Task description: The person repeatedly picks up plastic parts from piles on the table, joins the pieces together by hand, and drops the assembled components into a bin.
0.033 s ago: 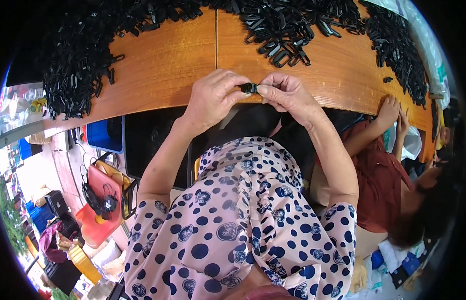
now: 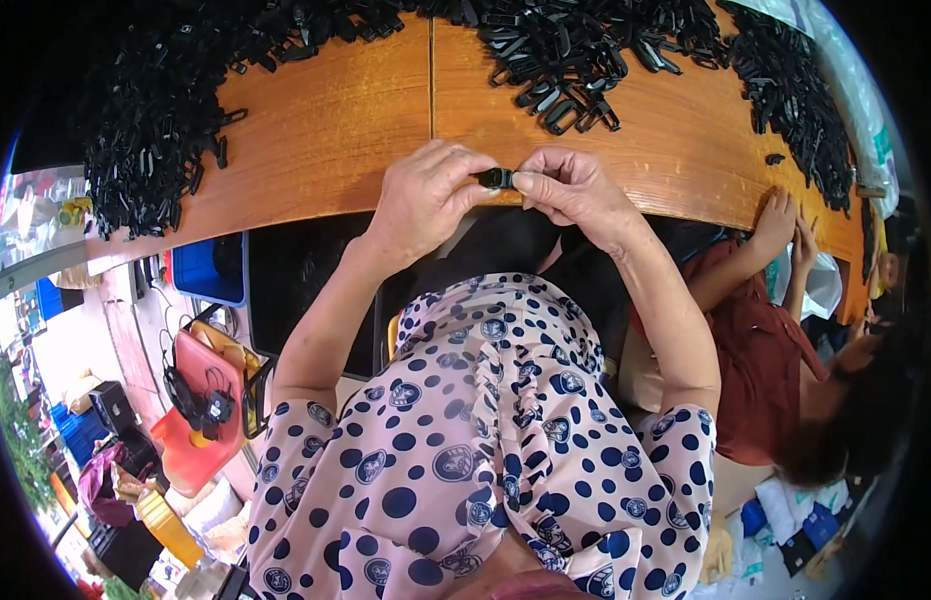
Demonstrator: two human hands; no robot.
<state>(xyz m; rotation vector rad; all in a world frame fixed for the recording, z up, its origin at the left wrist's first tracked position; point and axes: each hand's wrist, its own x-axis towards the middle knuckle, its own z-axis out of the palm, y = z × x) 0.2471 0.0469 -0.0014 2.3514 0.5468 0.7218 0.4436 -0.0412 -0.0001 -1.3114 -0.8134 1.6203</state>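
My left hand [image 2: 426,195] and my right hand [image 2: 578,192] meet over the front edge of the wooden table [image 2: 326,120]. Between them is a small, shiny black plastic buckle [image 2: 498,178]. The left thumb and forefinger pinch its left end, and the right thumb and fingers grip its right end. Fingertips hide part of both ends. Beyond my right hand lies a loose pile of black plastic buckles [image 2: 561,100], several of them open oblong frames. To the left, a larger heap of small black plastic parts [image 2: 141,160] spreads to the table edge.
Another heap of black parts [image 2: 796,110] lies at the far right beside a clear plastic bag [image 2: 851,90]. At the right, a co-worker in a red-brown shirt [image 2: 761,370] rests hands [image 2: 781,225] at the table edge. On the left stand a blue bin [image 2: 211,285] and a red stool [image 2: 201,440].
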